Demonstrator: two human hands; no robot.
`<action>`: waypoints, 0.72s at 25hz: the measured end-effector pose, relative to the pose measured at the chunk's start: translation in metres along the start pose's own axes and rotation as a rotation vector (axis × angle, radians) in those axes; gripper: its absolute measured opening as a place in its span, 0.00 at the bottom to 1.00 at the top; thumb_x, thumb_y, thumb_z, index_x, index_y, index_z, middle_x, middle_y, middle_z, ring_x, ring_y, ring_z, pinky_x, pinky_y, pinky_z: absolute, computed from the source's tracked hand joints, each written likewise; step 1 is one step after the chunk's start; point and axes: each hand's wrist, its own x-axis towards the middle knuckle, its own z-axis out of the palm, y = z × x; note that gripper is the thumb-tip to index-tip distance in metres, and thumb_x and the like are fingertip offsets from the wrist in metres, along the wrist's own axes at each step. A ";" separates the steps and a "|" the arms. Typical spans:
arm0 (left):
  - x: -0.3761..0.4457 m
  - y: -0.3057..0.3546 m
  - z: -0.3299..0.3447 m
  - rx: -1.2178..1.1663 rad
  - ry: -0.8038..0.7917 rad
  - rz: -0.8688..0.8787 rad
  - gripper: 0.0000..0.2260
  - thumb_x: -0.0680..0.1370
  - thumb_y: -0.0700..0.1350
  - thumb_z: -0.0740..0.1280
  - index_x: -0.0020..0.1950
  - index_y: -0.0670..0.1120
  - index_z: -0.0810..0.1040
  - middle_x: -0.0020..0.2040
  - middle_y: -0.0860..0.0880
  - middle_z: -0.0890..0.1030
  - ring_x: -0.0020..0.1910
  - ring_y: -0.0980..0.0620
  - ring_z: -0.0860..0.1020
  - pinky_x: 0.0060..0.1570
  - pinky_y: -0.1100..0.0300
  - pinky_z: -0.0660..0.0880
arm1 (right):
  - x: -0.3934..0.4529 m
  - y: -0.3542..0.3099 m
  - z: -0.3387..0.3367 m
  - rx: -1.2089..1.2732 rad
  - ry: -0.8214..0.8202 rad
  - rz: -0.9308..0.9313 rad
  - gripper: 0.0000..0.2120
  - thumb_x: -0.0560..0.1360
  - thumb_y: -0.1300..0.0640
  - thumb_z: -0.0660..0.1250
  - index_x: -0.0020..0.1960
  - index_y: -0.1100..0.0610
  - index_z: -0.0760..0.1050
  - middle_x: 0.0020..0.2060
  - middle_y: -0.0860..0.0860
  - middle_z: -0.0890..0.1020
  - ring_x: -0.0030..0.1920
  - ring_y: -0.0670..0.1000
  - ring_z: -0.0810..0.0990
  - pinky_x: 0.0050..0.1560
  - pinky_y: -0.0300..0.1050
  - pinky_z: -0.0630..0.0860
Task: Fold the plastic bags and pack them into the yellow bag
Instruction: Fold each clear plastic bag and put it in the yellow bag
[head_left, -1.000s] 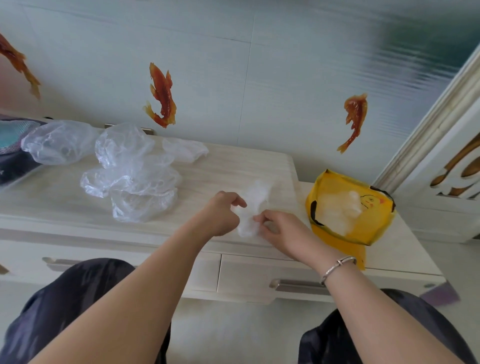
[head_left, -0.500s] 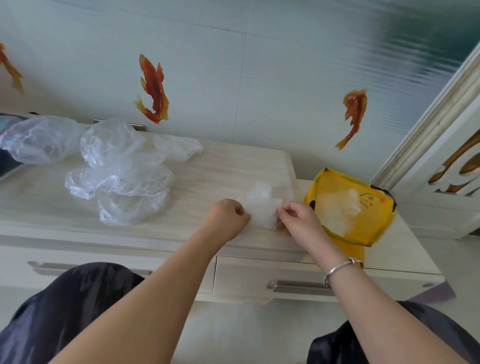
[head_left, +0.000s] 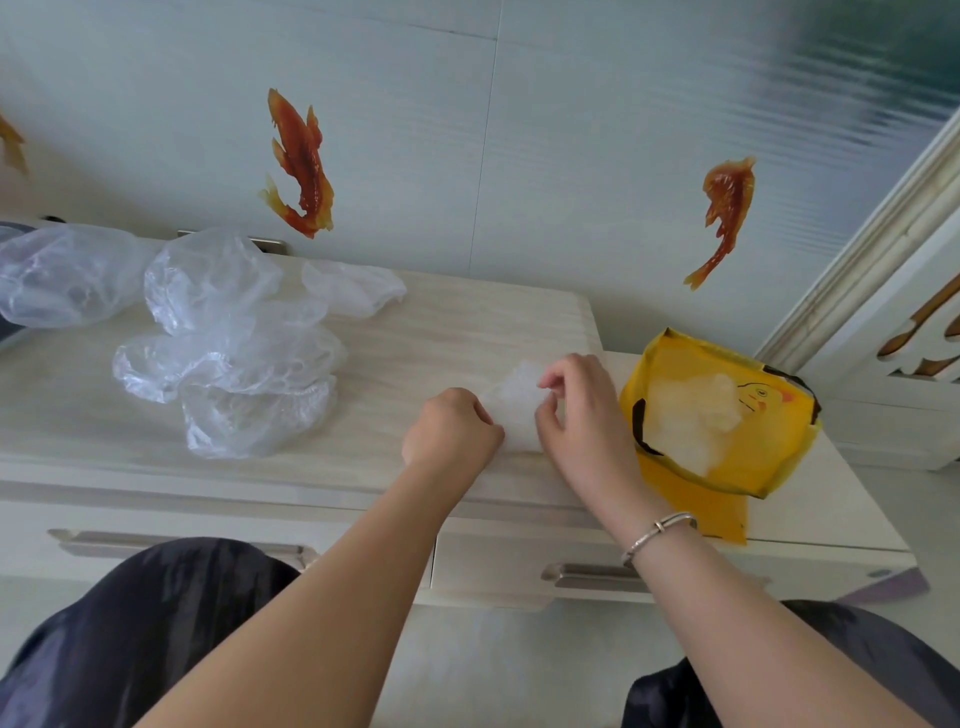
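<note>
Both hands, left hand (head_left: 451, 434) and right hand (head_left: 576, 415), pinch a small bag (head_left: 514, 410) on the bench (head_left: 415, 332). Slick film may spring open if either pinch slips. That would spoil packing into the yellow bag (head_left: 769, 447).

Pale wood dresser top (head_left: 457, 322), clear plastic bags (head_left: 234, 358), yellow bag (head_left: 769, 441)

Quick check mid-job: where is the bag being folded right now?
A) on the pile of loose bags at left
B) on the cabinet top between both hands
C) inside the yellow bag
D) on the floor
B: the small folded plastic bag lies on the cabinet top, pinched by the left hand and right hand, beside the yellow bag.
</note>
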 end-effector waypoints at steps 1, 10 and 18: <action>0.000 0.000 0.000 0.003 -0.006 -0.007 0.02 0.71 0.43 0.68 0.41 0.47 0.77 0.40 0.50 0.79 0.42 0.46 0.80 0.35 0.61 0.69 | 0.000 -0.002 0.003 0.005 -0.045 -0.053 0.10 0.73 0.68 0.62 0.53 0.60 0.73 0.52 0.53 0.75 0.53 0.54 0.75 0.52 0.47 0.74; 0.003 -0.001 -0.001 0.013 -0.001 0.011 0.02 0.70 0.43 0.69 0.41 0.48 0.77 0.43 0.50 0.81 0.43 0.47 0.80 0.37 0.61 0.71 | -0.018 -0.002 0.008 -0.469 -0.479 -0.004 0.25 0.83 0.50 0.43 0.78 0.56 0.52 0.78 0.50 0.51 0.78 0.48 0.43 0.76 0.50 0.39; -0.003 0.002 0.001 -0.004 0.118 0.122 0.05 0.71 0.41 0.67 0.46 0.49 0.75 0.46 0.52 0.77 0.44 0.50 0.77 0.37 0.60 0.69 | -0.023 0.005 0.003 -0.365 -0.721 0.123 0.30 0.82 0.43 0.40 0.77 0.53 0.32 0.76 0.46 0.33 0.75 0.46 0.32 0.74 0.53 0.33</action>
